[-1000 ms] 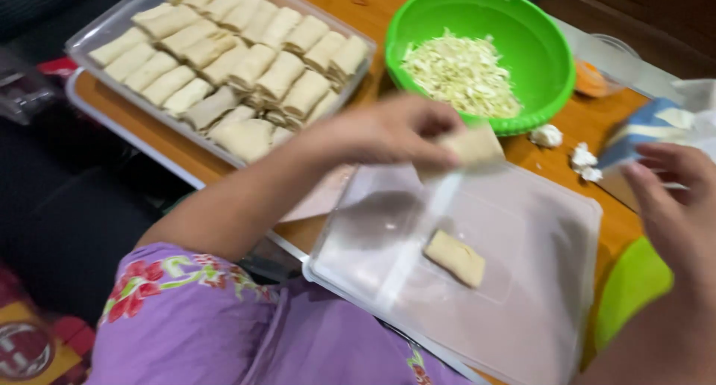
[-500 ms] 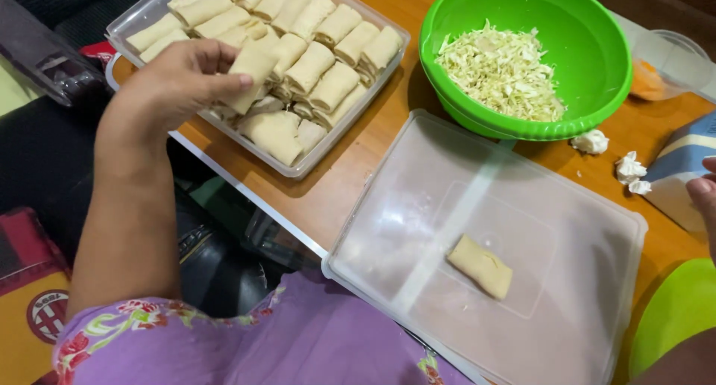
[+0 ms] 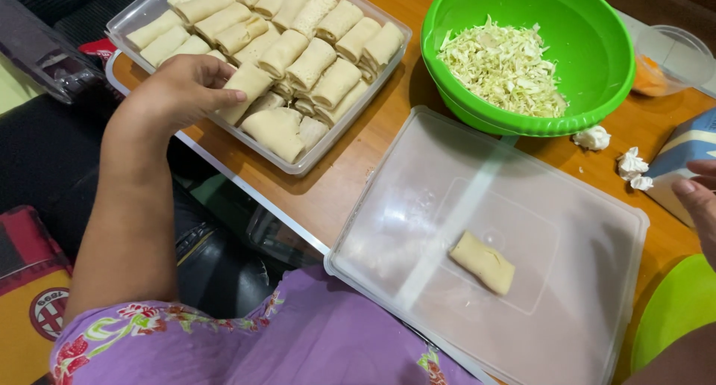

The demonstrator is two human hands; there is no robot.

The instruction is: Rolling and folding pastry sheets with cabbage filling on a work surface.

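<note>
A pale rolled wrap (image 3: 242, 90) sits at the near edge of a clear plastic tray (image 3: 130, 19) that is packed with rows of similar rolls (image 3: 313, 42). Your left hand (image 3: 183, 90) rests on that wrap, fingers curled over its end and thumb stretched along its side, so the grip is loosely closed around it. The tray stands at the left end of a wooden table (image 3: 350, 176).

Near the middle lies a clear plastic lid (image 3: 567, 295), flat, with one more roll (image 3: 482, 262) alone on it. Behind the lid stands a green bowl (image 3: 597, 49) of shredded cabbage (image 3: 503, 64). Your right hand (image 3: 701, 206) shows only partly at the right edge, beside a light blue box (image 3: 690, 150); you cannot tell its grip. Small crumpled white scraps (image 3: 630, 165) lie near the box.
</note>
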